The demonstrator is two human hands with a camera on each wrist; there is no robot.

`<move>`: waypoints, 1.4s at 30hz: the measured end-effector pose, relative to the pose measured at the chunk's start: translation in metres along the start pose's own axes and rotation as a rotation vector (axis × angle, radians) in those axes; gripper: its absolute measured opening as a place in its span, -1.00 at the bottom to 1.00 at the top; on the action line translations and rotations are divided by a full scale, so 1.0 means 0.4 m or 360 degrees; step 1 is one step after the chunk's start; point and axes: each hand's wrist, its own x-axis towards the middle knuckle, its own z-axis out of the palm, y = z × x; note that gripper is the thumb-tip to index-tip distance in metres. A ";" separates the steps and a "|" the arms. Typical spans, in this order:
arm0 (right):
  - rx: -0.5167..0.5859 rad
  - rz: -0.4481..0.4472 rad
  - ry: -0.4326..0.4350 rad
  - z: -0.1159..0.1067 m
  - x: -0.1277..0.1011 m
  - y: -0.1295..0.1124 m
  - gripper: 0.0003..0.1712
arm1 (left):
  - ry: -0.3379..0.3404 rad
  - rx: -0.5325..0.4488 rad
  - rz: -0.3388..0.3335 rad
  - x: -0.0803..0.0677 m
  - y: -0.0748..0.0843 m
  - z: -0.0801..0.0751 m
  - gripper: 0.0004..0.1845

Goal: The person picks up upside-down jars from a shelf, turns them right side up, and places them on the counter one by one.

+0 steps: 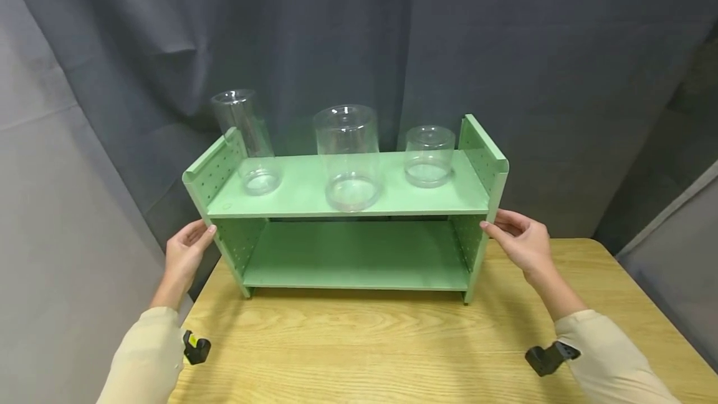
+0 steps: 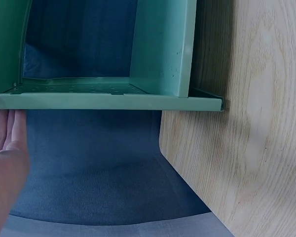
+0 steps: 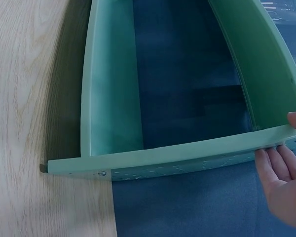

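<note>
**Two hands at the ends of a green shelf**

One green shelf (image 1: 348, 229) stands at the centre of the head view, on the far part of a wooden table (image 1: 364, 348). Its long axis runs left to right across the frame, and its open front faces the camera. It has two boards, upper and lower, between two perforated end panels.

The left hand (image 1: 187, 251) is at the left end panel, lower left of centre, fingers straight and lightly spread, fingertips touching the panel's front edge. The right hand (image 1: 518, 239) is at the right end panel, fingers nearly straight, tips touching the panel's edge; the thumb lies on its front. Neither hand is curled round anything.

Three clear glass jars stand upright in a row on the upper board: a tall narrow one (image 1: 247, 139) at the left, a wide one (image 1: 348, 154) in the middle, a short one (image 1: 429, 154) at the right. All three look empty. The lower board holds nothing visible.

A dark curtain (image 1: 359, 36) fills the top of the frame.
</note>
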 end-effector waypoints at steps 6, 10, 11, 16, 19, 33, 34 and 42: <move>-0.0016 0.0020 0.0012 0.001 0.002 0.004 -0.35 | 0.0000 -0.0022 0.0052 0.006 -0.001 0.001 -0.40; -0.0057 0.0035 0.0018 0.002 0.001 0.004 -0.33 | -0.0006 -0.0026 0.0068 0.004 0.000 0.000 -0.42; -0.0066 0.0039 0.0018 0.002 0.001 0.004 -0.32 | -0.0012 -0.0020 0.0069 0.003 0.000 -0.001 -0.42; -0.0086 0.0039 0.0027 0.004 -0.001 0.001 -0.32 | -0.0036 -0.0010 0.0075 0.002 -0.001 -0.004 -0.44; -0.0085 0.0031 0.0032 0.005 -0.004 -0.001 -0.35 | -0.0049 0.0021 0.0069 0.003 -0.001 -0.008 -0.43; -0.0058 0.0044 0.0073 0.010 -0.010 0.000 -0.73 | -0.0111 0.0027 0.0112 0.010 -0.002 -0.021 -0.44; -0.0051 0.0045 0.0073 0.011 -0.010 0.000 -0.76 | -0.0117 0.0025 0.0117 0.012 -0.004 -0.022 -0.44; -0.0042 0.0061 0.0081 0.015 -0.011 0.000 -0.81 | -0.0126 -0.0053 0.0173 0.027 -0.017 -0.023 -0.47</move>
